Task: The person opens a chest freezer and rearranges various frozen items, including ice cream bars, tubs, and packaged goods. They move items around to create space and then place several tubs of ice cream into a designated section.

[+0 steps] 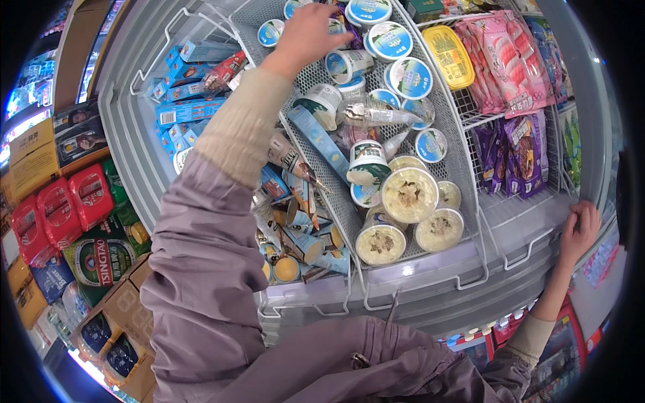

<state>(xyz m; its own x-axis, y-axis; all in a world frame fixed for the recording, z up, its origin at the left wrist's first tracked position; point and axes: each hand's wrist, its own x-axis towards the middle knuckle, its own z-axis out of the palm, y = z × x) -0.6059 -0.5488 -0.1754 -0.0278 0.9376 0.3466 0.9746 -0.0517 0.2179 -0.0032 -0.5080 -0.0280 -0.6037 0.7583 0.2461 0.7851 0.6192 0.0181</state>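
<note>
My left hand (310, 38) is over the far end of a grey mesh basket (456, 151) in a chest freezer, thumb and fingers apart. Its fingertips are by a purple-wrapped ice cream (351, 27); whether they touch it is unclear. Blue-lidded ice cream tubs (390, 41) crowd around the hand. Nearer me are a long blue box (318, 143), a clear-wrapped cone (380, 113) and clear-topped tubs with cream-coloured contents (409, 195). Far to the right, my right hand (579, 231) rests with curled fingers at the freezer's rim; its grip is unclear.
Left of the basket lie blue ice cream boxes (189, 111) and wrapped cones (302, 242). A white wire rack at right holds pink packets (509, 65), a yellow tub (448, 58) and purple packets (524, 156). Red packs (89, 195) and Tsingtao beer (103, 264) stand outside the freezer.
</note>
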